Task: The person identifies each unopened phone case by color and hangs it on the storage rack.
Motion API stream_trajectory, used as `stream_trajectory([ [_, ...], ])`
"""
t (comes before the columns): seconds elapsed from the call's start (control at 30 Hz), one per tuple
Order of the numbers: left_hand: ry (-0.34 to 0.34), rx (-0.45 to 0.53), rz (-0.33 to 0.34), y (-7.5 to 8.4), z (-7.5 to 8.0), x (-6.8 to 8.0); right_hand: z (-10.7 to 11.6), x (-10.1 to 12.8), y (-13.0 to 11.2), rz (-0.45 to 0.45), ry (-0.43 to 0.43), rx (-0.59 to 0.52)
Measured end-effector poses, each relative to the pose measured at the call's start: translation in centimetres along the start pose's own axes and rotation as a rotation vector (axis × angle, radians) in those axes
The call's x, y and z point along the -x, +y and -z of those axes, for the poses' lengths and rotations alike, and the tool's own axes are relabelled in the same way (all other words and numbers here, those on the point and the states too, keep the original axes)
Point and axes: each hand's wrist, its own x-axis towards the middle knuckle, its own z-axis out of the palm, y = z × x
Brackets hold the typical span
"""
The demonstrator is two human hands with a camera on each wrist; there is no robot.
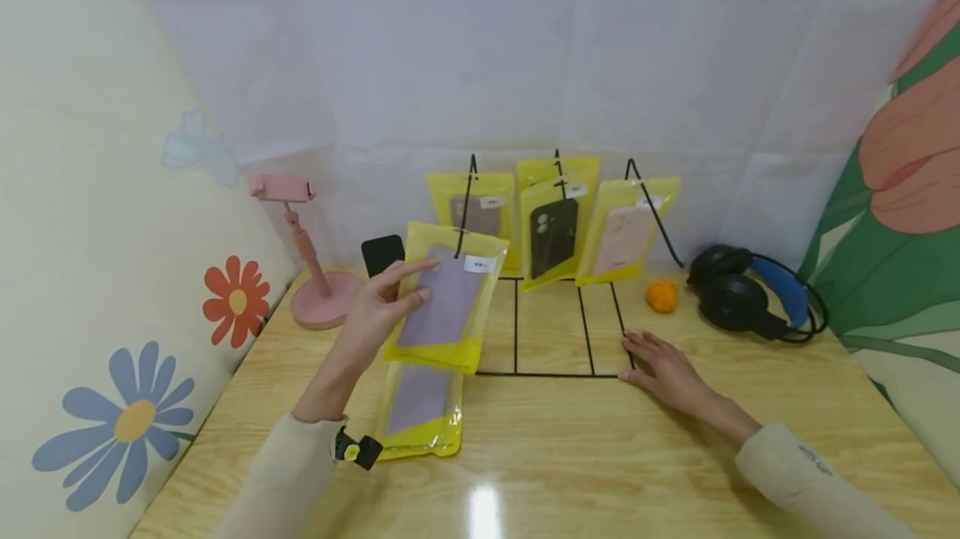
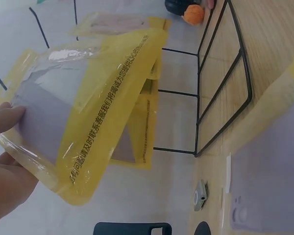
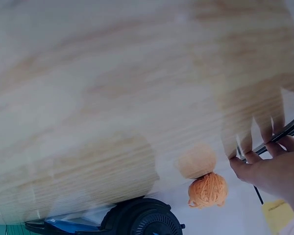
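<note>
My left hand (image 1: 382,301) pinches the left edge of a yellow-edged clear packet with a purple phone case (image 1: 442,293). In the head view, the packet's top is at the front end of a hook on the black wire display rack (image 1: 516,331); I cannot tell whether the hook passes through its hole. My right hand (image 1: 663,368) grips the right side of the rack's base, fingers and thumb at the wire (image 3: 284,133). Farther back, packets with a dark phone case (image 1: 553,239), a pink phone case (image 1: 624,239) and a greyish phone case (image 1: 477,214) hang on hooks.
Another purple-case packet (image 1: 420,406) lies on the wooden table (image 1: 570,456), below the held one. A pink phone stand (image 1: 322,297) and a black flat object (image 1: 382,254) stand at left. An orange yarn ball (image 1: 662,296) and black headphones (image 1: 738,297) are at right.
</note>
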Motion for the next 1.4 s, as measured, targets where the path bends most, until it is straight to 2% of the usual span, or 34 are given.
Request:
stream_trajectory([
  [0.1,0.01,0.021,-0.033,-0.6,-0.3,-1.3,-0.1,0.1,0.0,-0.005,-0.005,-0.009],
  [0.2,0.022,0.04,-0.035,-1.2,-0.4,-2.4,-0.3,0.2,-0.1,-0.002,-0.003,-0.01],
  [0.43,0.05,0.094,0.018,-2.3,-0.8,-4.1,-0.8,0.3,-0.1,-0.001,-0.008,-0.017],
  [0.6,0.033,0.085,0.031,-2.7,-1.0,-4.7,-1.0,0.3,-0.1,-0.008,-0.013,-0.015],
  [0.73,0.042,0.05,0.026,-3.1,-0.9,-4.2,-0.9,0.3,-0.2,-0.017,-0.017,-0.02],
  [0.8,0.106,0.036,0.018,-3.5,-0.8,-3.4,-0.8,0.2,-0.2,-0.019,-0.019,-0.02],
  [0.87,0.199,-0.004,0.015,-4.1,-0.7,-2.2,-0.8,0.2,-0.2,-0.018,-0.019,-0.018],
  [0.93,0.272,-0.098,0.031,-4.8,-0.6,-0.7,-0.7,0.2,-0.2,-0.016,-0.019,-0.014],
  [0.97,0.282,-0.159,0.054,-5.0,-0.6,0.0,-0.6,0.1,-0.2,-0.013,-0.019,-0.012],
  [1.0,0.27,-0.234,0.075,-5.3,-0.6,0.8,-0.5,0.1,-0.3,-0.011,-0.019,-0.01],
  [1.07,0.199,-0.402,0.125,-5.9,-0.6,2.3,-0.4,0.2,-0.2,-0.009,-0.016,-0.008],
  [1.2,-0.016,-0.69,0.275,-6.4,-1.1,4.7,-0.2,0.2,-0.1,-0.007,-0.002,0.003],
  [1.3,-0.143,-0.852,0.386,-6.5,-1.6,5.9,-0.2,0.1,0.1,-0.002,0.013,0.007],
  [1.4,-0.203,-0.959,0.446,-6.5,-1.9,6.5,-0.2,0.1,0.1,0.0,0.017,-0.01],
])
